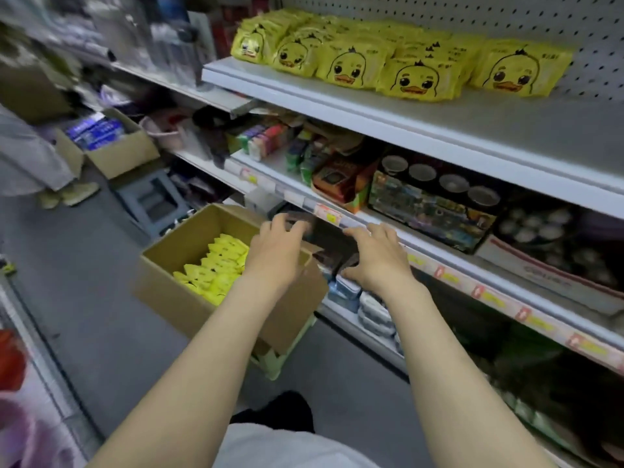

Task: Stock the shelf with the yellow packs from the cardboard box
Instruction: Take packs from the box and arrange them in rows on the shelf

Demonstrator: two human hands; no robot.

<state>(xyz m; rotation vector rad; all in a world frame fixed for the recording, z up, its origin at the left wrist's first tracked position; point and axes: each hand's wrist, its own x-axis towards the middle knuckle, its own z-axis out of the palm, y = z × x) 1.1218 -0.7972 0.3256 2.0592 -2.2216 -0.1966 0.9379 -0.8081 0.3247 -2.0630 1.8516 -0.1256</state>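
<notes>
In the head view, the cardboard box (175, 292) sat on the floor by the shelves. The yellow packs (216, 271) stood in a row inside it, and many were left. More duck packs (415, 79) already lay on the top shelf (439, 130), with bare room in front of them.

Both hands were low, over the box's far corner, so I think the step was to reach in for more packs. To do it well, the hands should go to the left and down into the box, take a few packs by their sides, lift them straight up, and set them by the others with the duck faces to the front.

The left hand (277, 244) had bent fingers over a dark, blurry thing (324, 238) — I could not tell if it held it. The right hand (378, 255) had its fingers spread apart and held nothing.
</notes>
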